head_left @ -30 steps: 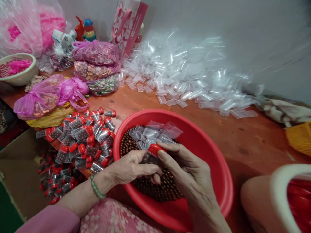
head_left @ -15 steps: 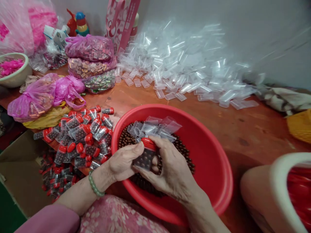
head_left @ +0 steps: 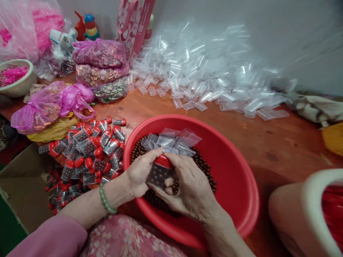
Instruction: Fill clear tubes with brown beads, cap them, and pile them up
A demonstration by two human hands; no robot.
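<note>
While the bottle [head_left: 158, 175] is over the red tub [head_left: 230, 175], the left hand [head_left: 139, 174] and right hand [head_left: 191, 185] hold it, fingers curled snugly against sides and cap [head_left: 162, 161]; it looks light, stiff, perhaps slippery; side edges seem the best grip.

Small workshop, stocked in bulk

Clear containers [head_left: 198, 76] heap against a grey wall [head_left: 302, 25], filled red-capped containers [head_left: 89, 145] crowd the tabletop [head_left: 241, 130], and a red tub [head_left: 230, 171] holds loose brown balls [head_left: 202, 167]; whether it adjoins a home is unclear.
</note>
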